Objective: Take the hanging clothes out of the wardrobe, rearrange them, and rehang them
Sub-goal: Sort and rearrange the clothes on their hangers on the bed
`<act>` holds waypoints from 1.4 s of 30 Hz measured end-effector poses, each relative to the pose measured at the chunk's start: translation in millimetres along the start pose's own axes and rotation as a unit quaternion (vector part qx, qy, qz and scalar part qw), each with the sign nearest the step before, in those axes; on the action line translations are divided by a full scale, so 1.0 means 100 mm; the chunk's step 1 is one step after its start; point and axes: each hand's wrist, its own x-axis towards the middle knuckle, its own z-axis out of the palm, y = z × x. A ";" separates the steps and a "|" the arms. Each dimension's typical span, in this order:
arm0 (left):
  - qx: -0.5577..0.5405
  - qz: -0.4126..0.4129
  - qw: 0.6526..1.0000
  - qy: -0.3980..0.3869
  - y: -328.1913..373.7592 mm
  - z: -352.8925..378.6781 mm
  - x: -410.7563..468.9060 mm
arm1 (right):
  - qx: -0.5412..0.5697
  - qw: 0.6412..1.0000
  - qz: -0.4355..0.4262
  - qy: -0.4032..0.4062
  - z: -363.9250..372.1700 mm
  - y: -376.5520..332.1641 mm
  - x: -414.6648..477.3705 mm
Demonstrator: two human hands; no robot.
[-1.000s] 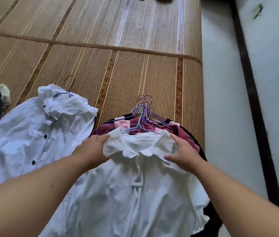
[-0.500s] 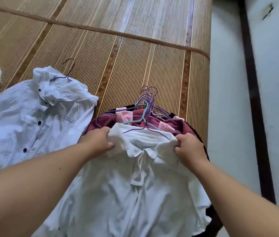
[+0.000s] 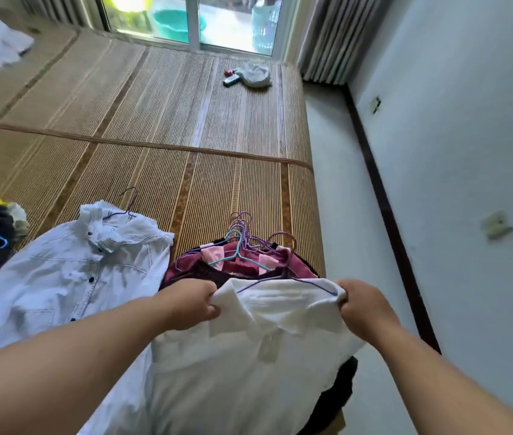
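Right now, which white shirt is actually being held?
The plain white polo shirt in front, its shoulders gripped by the left hand and right hand; the dark-buttoned white shirt lies untouched beside it.

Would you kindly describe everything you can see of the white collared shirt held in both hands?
The white collared shirt is soft, lightly textured cloth with a fold-down collar and a short placket. A purple wire hanger sits inside its neck. The left hand and right hand each grip a shoulder, holding it front up above the pile of maroon garments; its body drapes toward the camera.
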 end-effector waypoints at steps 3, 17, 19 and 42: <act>0.006 0.060 0.998 0.016 0.39 -0.23 -0.13 | -0.016 0.999 0.024 0.020 -0.39 0.21 -0.28; 0.030 0.231 0.969 0.078 2.81 -0.49 -0.01 | -0.018 0.969 0.141 0.205 -1.76 2.00 -1.30; 0.032 0.218 0.970 0.098 3.14 -0.39 0.12 | -0.003 0.966 0.131 0.224 -1.88 2.33 -1.29; -0.146 0.024 0.975 0.164 4.72 0.19 1.61 | -0.036 0.981 -0.053 0.181 -2.95 3.89 0.75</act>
